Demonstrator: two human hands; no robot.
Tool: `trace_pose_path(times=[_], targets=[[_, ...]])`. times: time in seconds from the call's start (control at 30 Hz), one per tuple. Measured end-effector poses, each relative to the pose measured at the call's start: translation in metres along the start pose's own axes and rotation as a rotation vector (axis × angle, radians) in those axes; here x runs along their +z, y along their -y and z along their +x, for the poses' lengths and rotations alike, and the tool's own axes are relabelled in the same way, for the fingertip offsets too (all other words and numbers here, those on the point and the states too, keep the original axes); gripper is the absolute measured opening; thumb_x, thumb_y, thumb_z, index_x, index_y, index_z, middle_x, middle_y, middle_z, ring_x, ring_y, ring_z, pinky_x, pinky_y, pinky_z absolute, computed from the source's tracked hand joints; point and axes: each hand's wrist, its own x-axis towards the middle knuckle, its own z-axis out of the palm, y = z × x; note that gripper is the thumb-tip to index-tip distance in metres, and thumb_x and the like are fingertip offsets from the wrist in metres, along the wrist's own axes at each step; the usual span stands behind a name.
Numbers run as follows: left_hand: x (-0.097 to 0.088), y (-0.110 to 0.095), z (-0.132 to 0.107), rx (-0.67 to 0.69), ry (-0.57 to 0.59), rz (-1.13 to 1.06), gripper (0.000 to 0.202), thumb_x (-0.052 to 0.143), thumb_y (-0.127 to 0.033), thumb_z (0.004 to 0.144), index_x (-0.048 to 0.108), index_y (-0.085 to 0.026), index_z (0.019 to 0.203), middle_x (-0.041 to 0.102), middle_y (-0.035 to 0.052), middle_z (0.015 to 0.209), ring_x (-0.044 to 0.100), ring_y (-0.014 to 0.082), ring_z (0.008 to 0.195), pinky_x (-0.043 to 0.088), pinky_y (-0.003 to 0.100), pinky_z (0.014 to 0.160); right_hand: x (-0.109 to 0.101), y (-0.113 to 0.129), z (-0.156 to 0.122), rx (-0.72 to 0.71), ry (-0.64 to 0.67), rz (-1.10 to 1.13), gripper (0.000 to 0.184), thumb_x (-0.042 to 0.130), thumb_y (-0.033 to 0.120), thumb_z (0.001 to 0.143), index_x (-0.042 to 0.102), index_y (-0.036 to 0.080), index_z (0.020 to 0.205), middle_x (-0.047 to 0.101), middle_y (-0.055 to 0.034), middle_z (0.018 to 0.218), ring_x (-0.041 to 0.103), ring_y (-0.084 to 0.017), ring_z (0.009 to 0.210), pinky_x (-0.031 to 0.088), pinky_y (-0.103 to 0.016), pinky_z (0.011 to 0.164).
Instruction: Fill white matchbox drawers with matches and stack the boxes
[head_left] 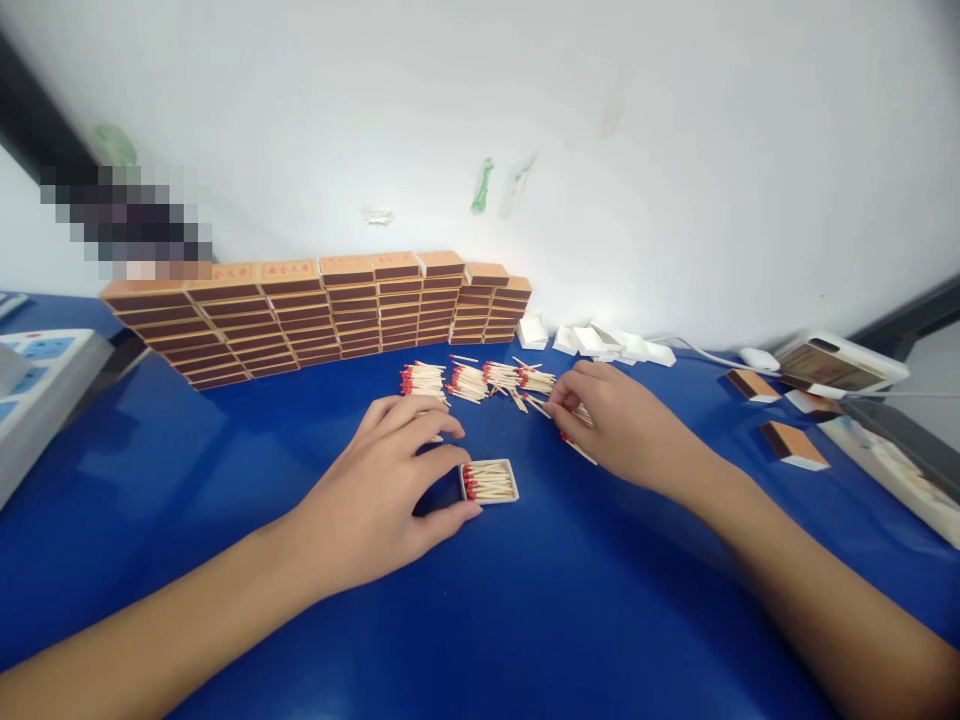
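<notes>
A white matchbox tray (515,482) lies on the blue table, filled with red-tipped matches (491,480). My left hand (386,485) holds the tray at its left end, thumb at the near corner and index finger at the far one. Its other fingers curve over part of a match pile. Farther right, my right hand (619,415) has its fingertips bent together on some loose matches (577,448), partly covered by the palm. Between the hands and the wall lie several small match heaps (469,382), heads mostly to the left.
Stacked matchboxes (300,310) form a long row along the wall. White empty trays (596,340) lie right of them. Matchbox sleeves (793,443), a white device (840,362) and its cable are at right. A white power strip (45,380) stands at left.
</notes>
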Motion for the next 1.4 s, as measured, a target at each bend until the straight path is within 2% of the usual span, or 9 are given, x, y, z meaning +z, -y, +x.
trace_pose_path(times=[0.47, 0.7, 0.93, 1.17, 1.3, 1.4], targets=[[0.000, 0.000, 0.001, 0.003, -0.002, 0.007, 0.023, 0.076, -0.040, 0.097, 0.076, -0.021, 0.110, 0.072, 0.0078, 0.125, 0.058, 0.0292, 0.129, 0.041, 0.049, 0.109, 0.004, 0.000, 0.000, -0.027, 0.014, -0.033, 0.018, 0.054, 0.027, 0.103, 0.061, 0.021, 0.088, 0.065, -0.0091, 0.090, 0.061, -0.028, 0.090, 0.048, -0.039, 0.079], [0.002, 0.001, -0.001, 0.011, 0.000, 0.009, 0.024, 0.075, -0.040, 0.097, 0.076, -0.020, 0.110, 0.071, 0.0079, 0.126, 0.057, 0.0291, 0.130, 0.040, 0.049, 0.110, 0.002, 0.002, -0.001, -0.030, -0.037, -0.025, 0.017, 0.054, 0.027, 0.103, 0.062, 0.020, 0.088, 0.064, -0.0079, 0.088, 0.062, -0.027, 0.089, 0.048, -0.039, 0.078], [0.001, 0.001, -0.001, 0.009, -0.001, 0.015, 0.024, 0.075, -0.040, 0.098, 0.076, -0.021, 0.111, 0.071, 0.0076, 0.126, 0.058, 0.0291, 0.129, 0.041, 0.050, 0.109, 0.006, 0.004, 0.001, -0.019, -0.013, -0.046, 0.011, 0.059, 0.025, 0.101, 0.063, 0.020, 0.092, 0.064, -0.0082, 0.091, 0.061, -0.028, 0.092, 0.048, -0.041, 0.082], [0.002, 0.001, 0.000, 0.013, 0.000, 0.019, 0.024, 0.075, -0.040, 0.097, 0.076, -0.020, 0.110, 0.071, 0.0078, 0.125, 0.058, 0.0293, 0.128, 0.041, 0.050, 0.110, 0.010, 0.000, 0.000, -0.034, 0.020, -0.056, 0.017, 0.054, 0.026, 0.105, 0.063, 0.019, 0.093, 0.064, -0.0099, 0.092, 0.060, -0.029, 0.091, 0.048, -0.042, 0.081], [0.001, 0.001, 0.000, 0.013, -0.004, 0.020, 0.024, 0.076, -0.040, 0.097, 0.076, -0.020, 0.111, 0.072, 0.0082, 0.125, 0.058, 0.0298, 0.129, 0.041, 0.050, 0.109, 0.003, 0.002, -0.002, -0.058, -0.022, -0.007, 0.018, 0.052, 0.027, 0.106, 0.061, 0.019, 0.092, 0.064, -0.0105, 0.093, 0.059, -0.029, 0.092, 0.048, -0.043, 0.082], [0.001, 0.000, 0.000, 0.008, -0.003, 0.019, 0.024, 0.076, -0.040, 0.097, 0.076, -0.020, 0.111, 0.072, 0.0081, 0.125, 0.058, 0.0296, 0.129, 0.042, 0.050, 0.109, -0.011, 0.015, -0.006, -0.081, -0.001, 0.169, 0.020, 0.050, 0.033, 0.109, 0.061, 0.021, 0.096, 0.064, -0.0086, 0.096, 0.059, -0.026, 0.094, 0.048, -0.040, 0.083]])
